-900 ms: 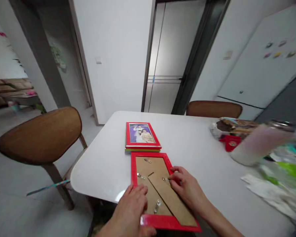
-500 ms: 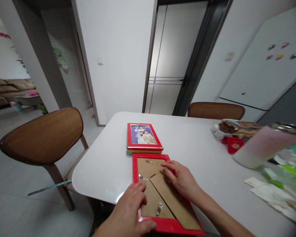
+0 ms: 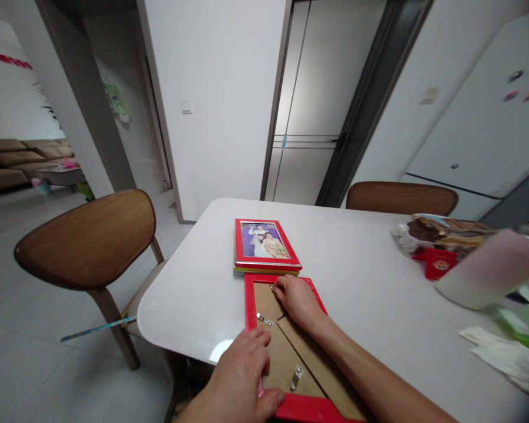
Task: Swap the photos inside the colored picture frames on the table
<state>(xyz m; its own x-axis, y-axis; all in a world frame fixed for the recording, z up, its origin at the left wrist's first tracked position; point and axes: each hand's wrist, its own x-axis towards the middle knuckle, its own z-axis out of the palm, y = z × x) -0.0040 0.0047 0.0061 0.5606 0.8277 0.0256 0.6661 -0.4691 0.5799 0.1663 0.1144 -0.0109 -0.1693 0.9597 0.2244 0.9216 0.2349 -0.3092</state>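
A red picture frame lies face down at the near edge of the table, its brown backing board facing up. My left hand grips the frame's near left corner, thumb on the near rim and fingers over the left side. My right hand reaches across the board, with its bent fingers closed at a small metal clip by the far rim. Other metal clips show at the left side and the near end. My right forearm covers much of the board's right side.
Beyond the frame lies a stack of framed pictures, topped by a red-framed photo. To the right are a pink-and-white bottle, a red packet, snack wrapping and white tissue. Wooden chairs stand around the white table.
My right hand has moved from the frame's right side to the clip at its far rim. My left hand keeps its hold. The view has shifted slightly.
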